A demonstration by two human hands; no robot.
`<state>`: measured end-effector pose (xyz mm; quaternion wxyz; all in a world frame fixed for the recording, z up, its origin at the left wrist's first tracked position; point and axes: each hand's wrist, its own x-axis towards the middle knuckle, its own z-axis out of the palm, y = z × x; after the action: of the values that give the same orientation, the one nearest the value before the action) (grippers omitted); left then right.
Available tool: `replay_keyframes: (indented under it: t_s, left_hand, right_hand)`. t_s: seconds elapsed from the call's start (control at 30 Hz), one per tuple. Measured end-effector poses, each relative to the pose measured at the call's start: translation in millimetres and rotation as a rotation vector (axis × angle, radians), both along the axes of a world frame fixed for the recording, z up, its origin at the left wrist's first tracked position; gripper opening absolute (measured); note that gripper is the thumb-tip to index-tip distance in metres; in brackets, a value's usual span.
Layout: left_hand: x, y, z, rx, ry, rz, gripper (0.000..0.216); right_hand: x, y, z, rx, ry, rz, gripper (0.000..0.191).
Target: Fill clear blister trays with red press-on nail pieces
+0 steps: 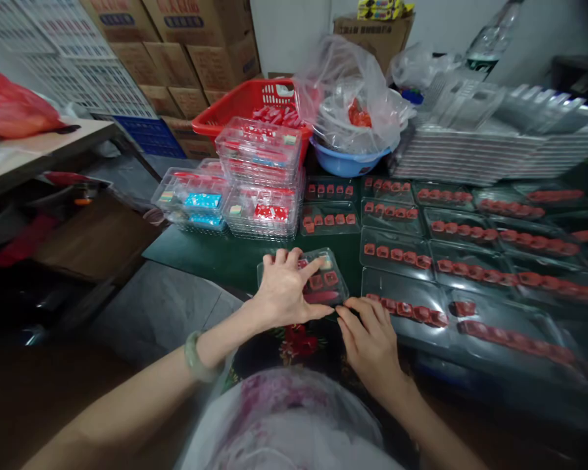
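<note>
A clear plastic box (pixel 340 282) with small red pieces inside lies near the front edge of the dark green table. Across its top spans my left hand (pixel 284 287), fingers over the far side and thumb along the near edge, holding it. At the box's near right corner, my right hand (pixel 370 333) pinches the rim between thumb and fingers. My palm and fingers hide much of the box's left part. A pink strip (pixel 322 296) shows along its near side. A pale green bangle (pixel 196 358) circles my left wrist.
Filled clear boxes (pixel 259 156) are stacked behind my left hand, beside a red basket (pixel 208 121). A blue basin (pixel 345 164) holds a plastic bag. Rows of open clear trays (pixel 396 251) with red pieces cover the right side. Stacked empty trays (pixel 451 153) stand behind them.
</note>
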<state>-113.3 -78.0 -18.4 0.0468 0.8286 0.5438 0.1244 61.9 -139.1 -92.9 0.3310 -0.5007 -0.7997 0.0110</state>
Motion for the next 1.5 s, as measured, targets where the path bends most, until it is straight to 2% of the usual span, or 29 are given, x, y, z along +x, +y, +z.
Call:
replay_keyframes:
  t_s: [0.13,0.37,0.47,0.57,0.7,0.77,0.83,0.93,1.03,1.1,1.2,1.3,1.37,1.43,1.5]
  left_hand:
    - [4.7,4.1,-18.3,0.009,0.19,-0.046,0.081]
    - [4.1,10.1,-29.7,0.022,0.265,-0.07,0.086]
    - [3.5,8.3,-32.6,0.028,0.243,-0.066,0.088]
    - [1.6,6.2,-31.0,0.033,0.18,-0.059,0.095]
    - [-7.0,3.0,-18.3,0.069,0.029,-0.109,0.099]
    - [-18.1,3.3,-9.6,0.161,-0.081,-0.089,0.08]
    - [-36.0,7.7,-3.1,0.273,-0.192,-0.005,0.055]
    - [-71.5,22.3,-0.4,0.407,-0.329,0.155,0.036]
    - [-104.6,41.3,1.9,0.497,-0.416,0.285,0.029]
    - [-120.1,55.5,10.2,0.546,-0.435,0.327,0.028]
    - [-135.2,83.2,34.5,0.604,-0.47,0.364,0.033]
    - [-144.3,118.8,63.0,0.526,-0.573,0.46,0.035]
    - [-146.3,140.8,77.3,0.42,-0.622,0.467,0.033]
    - [-144.0,156.2,85.1,0.352,-0.647,0.43,0.035]
    - [-138.4,163.6,86.4,0.324,-0.675,0.393,0.035]
  right_hand:
    - [7.4,-3.6,0.8,0.011,0.048,0.0,0.025]
    - [16.8,-3.4,3.8,0.033,0.112,-0.043,0.023]
    - [21.1,1.4,12.9,0.046,0.127,-0.056,0.022]
    - [23.7,17.1,30.7,0.063,0.149,-0.057,0.021]
    - [10.2,59.5,58.1,0.082,0.146,0.005,0.021]
    - [-8.2,84.8,68.4,0.091,0.081,0.052,0.022]
    - [-32.7,108.0,73.8,0.108,-0.014,0.105,0.022]
    - [-71.2,134.4,71.3,0.133,-0.171,0.152,0.02]
    - [-97.8,149.1,61.7,0.14,-0.3,0.15,0.015]
    - [-105.4,153.6,58.3,0.139,-0.331,0.167,0.011]
    - [-105.1,161.6,66.2,0.125,-0.191,0.183,0.013]
    - [-101.3,187.1,86.5,0.06,0.168,0.021,0.024]
    - [-101.0,215.2,98.8,-0.057,0.39,-0.071,0.031]
    - [-102.9,244.6,105.2,-0.186,0.501,-0.082,0.035]
    - [-106.0,266.9,105.6,-0.249,0.527,-0.073,0.035]
